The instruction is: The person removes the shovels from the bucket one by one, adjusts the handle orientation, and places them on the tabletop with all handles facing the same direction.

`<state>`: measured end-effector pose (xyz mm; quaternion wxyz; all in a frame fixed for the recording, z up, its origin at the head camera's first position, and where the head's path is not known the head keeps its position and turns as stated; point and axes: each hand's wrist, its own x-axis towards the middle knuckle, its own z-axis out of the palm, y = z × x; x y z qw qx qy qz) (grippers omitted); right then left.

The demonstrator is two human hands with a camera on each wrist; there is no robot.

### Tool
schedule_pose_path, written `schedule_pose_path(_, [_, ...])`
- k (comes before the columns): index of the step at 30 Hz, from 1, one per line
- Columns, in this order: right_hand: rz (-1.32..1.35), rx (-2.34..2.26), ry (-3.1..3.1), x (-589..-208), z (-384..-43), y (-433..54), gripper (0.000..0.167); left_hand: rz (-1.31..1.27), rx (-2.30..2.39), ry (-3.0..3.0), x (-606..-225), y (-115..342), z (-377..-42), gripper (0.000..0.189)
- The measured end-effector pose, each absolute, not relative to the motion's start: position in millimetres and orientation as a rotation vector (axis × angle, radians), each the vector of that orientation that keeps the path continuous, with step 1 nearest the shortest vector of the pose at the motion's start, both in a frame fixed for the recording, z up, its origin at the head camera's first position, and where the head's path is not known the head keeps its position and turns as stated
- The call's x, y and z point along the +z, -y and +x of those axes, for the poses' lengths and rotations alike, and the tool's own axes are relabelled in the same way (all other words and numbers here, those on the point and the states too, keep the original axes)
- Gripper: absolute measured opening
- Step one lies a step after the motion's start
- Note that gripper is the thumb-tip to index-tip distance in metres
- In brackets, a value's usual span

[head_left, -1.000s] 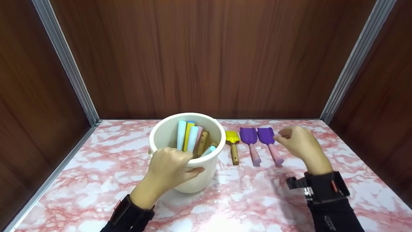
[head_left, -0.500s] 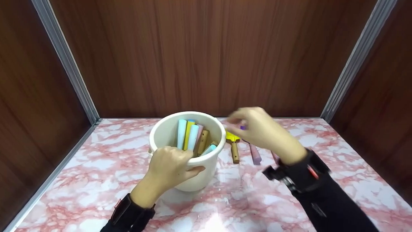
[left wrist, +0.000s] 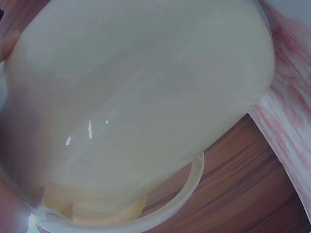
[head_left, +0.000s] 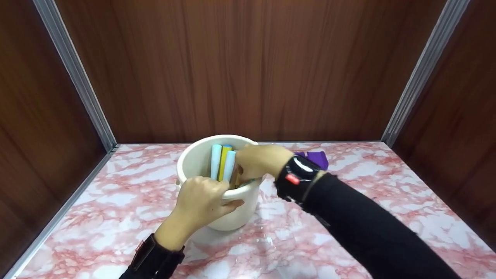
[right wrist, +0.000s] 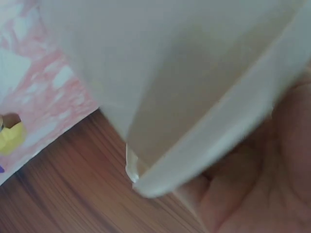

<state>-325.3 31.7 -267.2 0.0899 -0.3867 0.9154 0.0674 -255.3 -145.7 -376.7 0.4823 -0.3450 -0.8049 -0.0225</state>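
Note:
A cream-white bucket [head_left: 232, 217] stands on the table with several handles rising inside. Two light-blue handles [head_left: 216, 162] and a yellow handle [head_left: 223, 166] show near its middle. My left hand [head_left: 203, 199] grips the near rim, fingers over the edge and thumb along the outside. Bent at the wrist, my right hand [head_left: 261, 159] reaches over the right rim into the bucket beside the handles. In the right wrist view the palm [right wrist: 272, 194] lies behind the bucket's rim [right wrist: 214, 141]; its fingertips are hidden, so whether they hold a handle I cannot tell.
Right of the bucket lies a purple toy shovel [head_left: 317, 159], with another partly hidden behind my right wrist. A yellow shovel [right wrist: 12, 138] shows at the right wrist view's left edge. Brown wood-look panels [head_left: 248, 69] enclose the marbled pink-white table [head_left: 116, 209].
My right hand has swung left from beside the purple shovels, passing over the yellow one, and down into the bucket. The left hand has stayed on the rim.

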Motion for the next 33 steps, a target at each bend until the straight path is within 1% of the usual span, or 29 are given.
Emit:
schedule_pose_path(2, [-1.130, 0.251, -2.694, -272.1, -328.4, -25.3, 0.020, -0.838, -0.052, 1.957, -376.7, 145.8, -255.1, 0.059])
schedule_pose_path(5, [-1.096, 0.275, -2.657, -280.5, -332.2, -19.1, 0.027, -0.838, -0.050, 1.958, -376.7, 145.6, -255.0, 0.058])
schedule_pose_path(8, [-1.001, 0.261, -2.653, -287.8, -333.7, -14.6, 0.033, -0.834, -0.046, 1.961, -376.3, 145.5, -255.0, 0.058])
schedule_pose_path(11, [-0.899, 0.247, -2.677, -292.8, -332.8, -10.7, 0.031, -0.828, -0.046, 1.960, -375.9, 145.5, -255.3, 0.058])
schedule_pose_path(13, [-0.863, 0.243, -2.701, -295.3, -331.5, -8.8, 0.026, -0.825, -0.049, 1.960, -375.7, 145.5, -255.5, 0.058])
schedule_pose_path(15, [-0.865, 0.263, -2.722, -297.4, -330.4, -7.7, 0.021, -0.828, -0.058, 1.962, -375.5, 145.3, -255.7, 0.058])
schedule_pose_path(18, [-0.893, 0.311, -2.742, -299.8, -329.9, -7.1, 0.019, -0.832, -0.068, 1.963, -375.3, 145.1, -255.7, 0.058])
schedule_pose_path(33, [-0.821, 0.404, -2.691, -297.3, -327.8, -1.8, 0.021, -0.827, -0.061, 1.967, -377.0, 144.2, -256.2, 0.057])
